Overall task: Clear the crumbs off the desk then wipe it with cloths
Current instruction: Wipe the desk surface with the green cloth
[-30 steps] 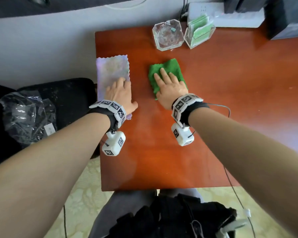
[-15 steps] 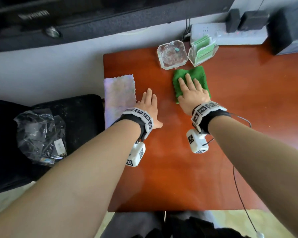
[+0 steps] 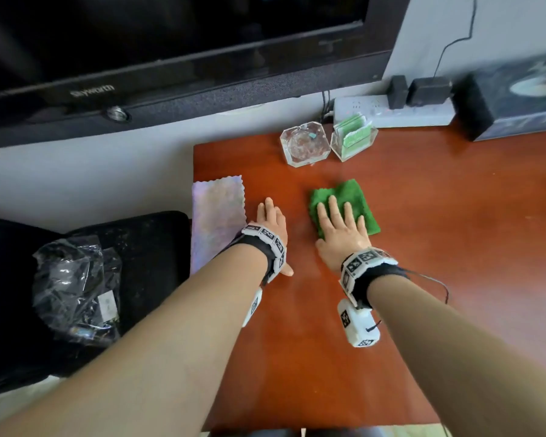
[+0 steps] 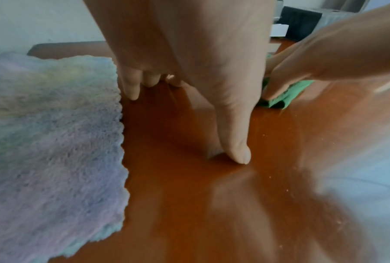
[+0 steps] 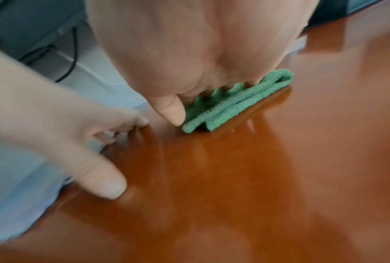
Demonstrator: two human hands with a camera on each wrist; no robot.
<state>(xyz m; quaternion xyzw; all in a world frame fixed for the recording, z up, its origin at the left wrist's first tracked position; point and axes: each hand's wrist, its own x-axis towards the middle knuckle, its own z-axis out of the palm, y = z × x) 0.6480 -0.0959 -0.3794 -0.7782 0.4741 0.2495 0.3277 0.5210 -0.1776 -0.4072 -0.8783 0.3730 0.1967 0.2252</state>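
Left hand (image 3: 273,223) flat, fingers straight on bare tabletop (image 3: 297,357); pastel cloth (image 3: 216,220) touches its 9 o'clock side, long axis 6–12. Right hand (image 3: 341,230) spread, pressing folded green cloth (image 3: 356,200) at its 12 o'clock.

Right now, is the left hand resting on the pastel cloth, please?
No, the left hand lies flat on the bare desk just beside the pastel cloth.
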